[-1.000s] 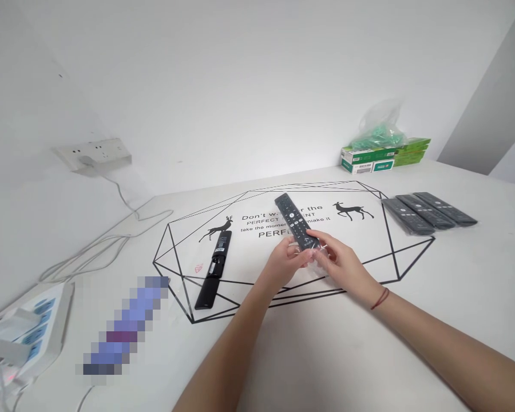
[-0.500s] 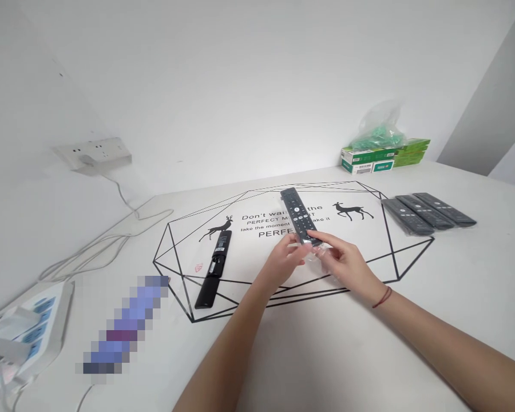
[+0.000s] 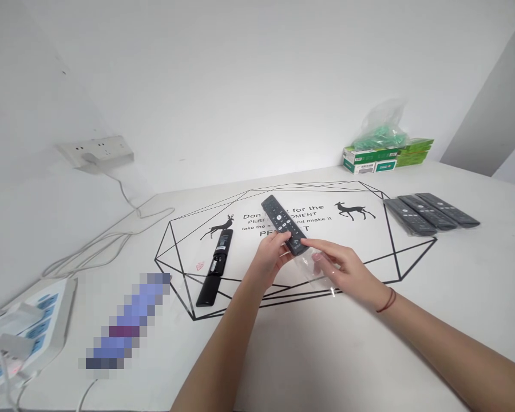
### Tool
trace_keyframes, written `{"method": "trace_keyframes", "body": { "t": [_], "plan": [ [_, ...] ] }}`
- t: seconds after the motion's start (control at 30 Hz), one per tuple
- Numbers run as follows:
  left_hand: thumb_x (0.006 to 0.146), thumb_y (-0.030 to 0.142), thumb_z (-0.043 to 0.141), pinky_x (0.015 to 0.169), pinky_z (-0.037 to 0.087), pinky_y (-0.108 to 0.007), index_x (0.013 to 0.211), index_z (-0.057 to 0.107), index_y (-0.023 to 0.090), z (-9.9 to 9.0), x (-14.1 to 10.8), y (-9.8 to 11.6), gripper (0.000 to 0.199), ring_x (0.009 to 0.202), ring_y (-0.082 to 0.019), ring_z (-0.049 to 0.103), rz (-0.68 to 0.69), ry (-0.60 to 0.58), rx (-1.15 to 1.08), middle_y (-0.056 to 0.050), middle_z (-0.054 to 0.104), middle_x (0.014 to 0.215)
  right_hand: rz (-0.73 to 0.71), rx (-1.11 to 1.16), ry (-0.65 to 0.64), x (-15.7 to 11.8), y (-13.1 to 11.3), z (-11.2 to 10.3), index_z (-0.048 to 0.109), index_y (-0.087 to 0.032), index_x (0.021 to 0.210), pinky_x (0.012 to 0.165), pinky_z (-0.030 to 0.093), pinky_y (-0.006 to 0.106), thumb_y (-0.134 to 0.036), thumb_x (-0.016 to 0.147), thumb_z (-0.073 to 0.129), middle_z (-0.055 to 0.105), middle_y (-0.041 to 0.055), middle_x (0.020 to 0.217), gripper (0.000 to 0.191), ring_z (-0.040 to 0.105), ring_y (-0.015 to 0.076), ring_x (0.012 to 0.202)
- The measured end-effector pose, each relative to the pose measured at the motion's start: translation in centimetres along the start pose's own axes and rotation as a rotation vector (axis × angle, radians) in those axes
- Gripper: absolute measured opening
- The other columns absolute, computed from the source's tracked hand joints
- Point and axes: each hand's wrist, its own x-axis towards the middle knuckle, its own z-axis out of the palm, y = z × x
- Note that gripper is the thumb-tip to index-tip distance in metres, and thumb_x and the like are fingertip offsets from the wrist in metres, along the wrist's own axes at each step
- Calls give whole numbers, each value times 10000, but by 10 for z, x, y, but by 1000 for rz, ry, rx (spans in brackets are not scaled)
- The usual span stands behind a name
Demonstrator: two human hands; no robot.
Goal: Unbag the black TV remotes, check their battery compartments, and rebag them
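A black remote control with a round white button is tilted over the printed middle of the table. My left hand is closed on its lower part, thumb on top. At the remote's lower end my right hand pinches a clear plastic sleeve, with the index finger touching the remote's end. To the left, another remote lies face down, its battery compartment uncovered. Three wrapped remotes lie side by side at the right.
Green and white boxes with a plastic bag on them stand by the wall. At left are a power strip, loose white cables, a wall socket and a blurred blue object.
The held remote has turned and shifted left with my left hand. The clear sleeve now hangs out beyond its lower end, and my right hand has moved slightly right and down.
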Motion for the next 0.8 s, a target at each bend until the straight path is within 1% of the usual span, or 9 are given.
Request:
{"method": "trace_keyframes", "body": {
  "t": [0.13, 0.23, 0.33, 0.4, 0.47, 0.53, 0.6, 0.67, 0.8],
  "plan": [
    [782, 320, 639, 795, 479, -290, 860, 620, 170, 0, 0, 1, 170, 815, -133, 608, -17, 17, -16, -52, 671, 960, -28, 61, -41, -1, -4, -6, 578, -232, 1242, 647, 551, 318, -252, 896, 466, 672, 92, 1058, 365, 631, 155, 724],
    [800, 319, 604, 728, 467, -242, 857, 628, 158, -1, 1, 3, 172, 758, -111, 592, -44, 43, -56, -50, 669, 916, -147, 77, -149, -1, -7, -11, 507, -263, 1306, 660, 545, 319, -186, 827, 514, 575, 108, 1238, 485, 619, 147, 746],
    [801, 320, 598, 692, 459, -214, 839, 634, 141, -2, 2, 5, 186, 734, -102, 576, -50, 41, -74, -51, 655, 869, -252, -49, -201, -1, -6, -13, 456, -294, 1336, 669, 540, 312, -131, 758, 560, 470, 107, 1353, 609, 603, 146, 781],
    [791, 332, 620, 672, 457, -208, 836, 635, 138, -3, 2, 5, 200, 716, -97, 563, -44, 11, -47, -47, 642, 845, -299, -199, -156, 0, -4, -12, 473, -299, 1315, 690, 536, 314, -98, 781, 533, 512, 94, 1294, 574, 595, 146, 785],
    [776, 352, 646, 668, 459, -216, 818, 631, 138, -3, 0, 5, 219, 710, -99, 555, -45, -15, 5, -44, 632, 829, -339, -325, -65, 1, -1, -12, 524, -285, 1266, 689, 533, 318, -105, 844, 494, 560, 89, 1190, 460, 586, 147, 770],
    [769, 365, 657, 683, 464, -233, 805, 626, 139, -1, -2, 5, 231, 714, -106, 552, -55, -38, 70, -43, 627, 814, -393, -408, 30, 2, 1, -12, 592, -261, 1187, 662, 532, 324, -155, 883, 500, 570, 97, 1117, 335, 578, 154, 758],
    [774, 381, 651, 710, 467, -252, 820, 629, 139, 2, -5, 5, 247, 739, -120, 559, -57, -79, 125, -50, 631, 823, -455, -453, 96, 3, 0, -14, 642, -250, 1105, 652, 538, 334, -181, 889, 522, 573, 107, 1116, 257, 584, 157, 750],
    [784, 416, 635, 727, 463, -260, 840, 630, 141, 6, -9, 5, 281, 780, -140, 571, -43, -109, 162, -64, 640, 857, -523, -466, 125, 3, -4, -16, 662, -262, 1073, 702, 555, 349, -165, 886, 527, 598, 102, 1150, 250, 621, 172, 816],
    [824, 535, 536, 745, 457, -285, 878, 622, 160, 16, -17, 10, 389, 882, -195, 583, 30, -137, 231, -84, 647, 922, -617, -420, 191, 2, -14, -19, 648, -284, 1134, 798, 564, 377, -117, 866, 547, 672, 72, 1135, 332, 652, 208, 973]
  ]
}}
